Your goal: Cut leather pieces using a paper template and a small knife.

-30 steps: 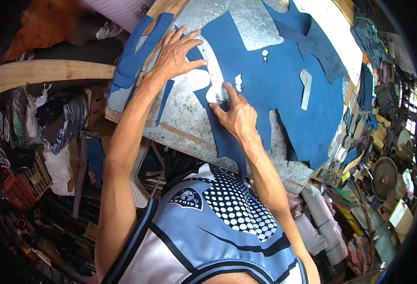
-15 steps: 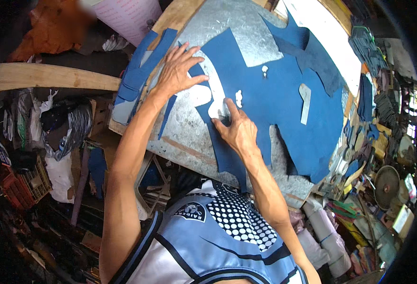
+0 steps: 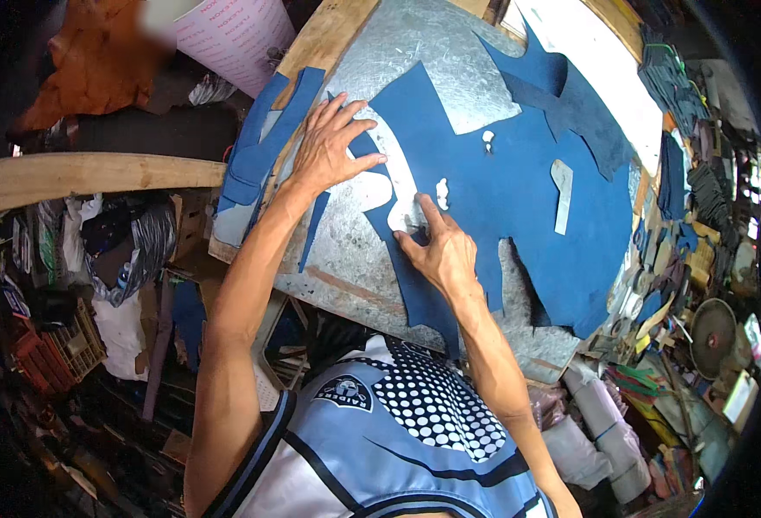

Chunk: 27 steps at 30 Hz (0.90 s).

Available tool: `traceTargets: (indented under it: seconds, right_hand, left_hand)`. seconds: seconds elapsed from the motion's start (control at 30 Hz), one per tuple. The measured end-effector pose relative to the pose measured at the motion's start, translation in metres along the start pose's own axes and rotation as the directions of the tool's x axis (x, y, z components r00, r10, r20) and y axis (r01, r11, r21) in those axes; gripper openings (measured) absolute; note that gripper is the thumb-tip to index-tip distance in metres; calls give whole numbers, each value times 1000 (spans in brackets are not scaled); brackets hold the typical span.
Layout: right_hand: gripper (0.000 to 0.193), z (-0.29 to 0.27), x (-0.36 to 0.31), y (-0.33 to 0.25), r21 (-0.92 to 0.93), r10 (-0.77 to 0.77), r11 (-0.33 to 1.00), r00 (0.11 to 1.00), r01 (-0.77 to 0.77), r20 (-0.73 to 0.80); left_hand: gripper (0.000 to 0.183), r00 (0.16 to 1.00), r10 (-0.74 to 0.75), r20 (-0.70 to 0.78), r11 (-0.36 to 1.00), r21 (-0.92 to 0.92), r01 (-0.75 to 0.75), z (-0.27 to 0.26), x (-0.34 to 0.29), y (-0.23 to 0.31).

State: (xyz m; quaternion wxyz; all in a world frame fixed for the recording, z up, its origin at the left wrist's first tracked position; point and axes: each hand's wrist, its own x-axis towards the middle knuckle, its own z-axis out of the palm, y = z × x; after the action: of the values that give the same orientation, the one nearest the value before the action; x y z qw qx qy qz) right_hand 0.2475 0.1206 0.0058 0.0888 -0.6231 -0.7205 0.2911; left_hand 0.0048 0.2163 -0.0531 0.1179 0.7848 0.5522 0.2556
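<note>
A curved white pattern piece (image 3: 404, 175) lies flat on a large blue sheet of leather-like material (image 3: 510, 190). My left hand (image 3: 329, 147) is open, fingers spread, resting at the pattern's far end with the thumb by its edge. At the near end, the thumb and forefinger of my right hand (image 3: 445, 255) grip the pattern's rounded tip, the other fingers curled under. A smaller pale pattern piece (image 3: 562, 194) lies on the blue sheet to the right. Small irregular holes in the sheet show the bright surface beneath.
The sheet lies on a worn metal-topped table (image 3: 398, 43). Blue strips (image 3: 298, 104) lie at its left edge, and a dark blue offcut (image 3: 583, 112) is folded at the far right. A wooden plank (image 3: 108, 179) juts out at left. Wrapped rolls (image 3: 605, 432) stand at lower right.
The whole view has shifted slightly, with the table now a little lower and to the right. Both hands keep nearly the same places on the pattern piece.
</note>
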Motion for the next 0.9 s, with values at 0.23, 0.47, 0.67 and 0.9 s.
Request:
traceTargets:
  seconds: [0.23, 0.47, 0.67, 0.9]
  right_hand:
    - [67, -1, 1, -5, 1, 45, 999, 999, -45, 13]
    - [61, -8, -3, -3, -11, 63, 998, 996, -62, 58]
    - [44, -69, 7, -13, 773, 317, 560, 939, -298, 133]
    - [37, -51, 3, -22, 786, 358, 357, 851, -504, 384]
  left_hand:
    - [58, 1000, -6, 28, 1000, -17, 6, -2, -1, -1]
    - [56, 999, 17, 31, 1000, -19, -17, 1, -1, 3]
    - [55, 1000, 26, -4, 1000, -2, -26, 4, -6, -1]
    - [39, 993, 113, -24, 981, 158, -108, -8, 5, 15]
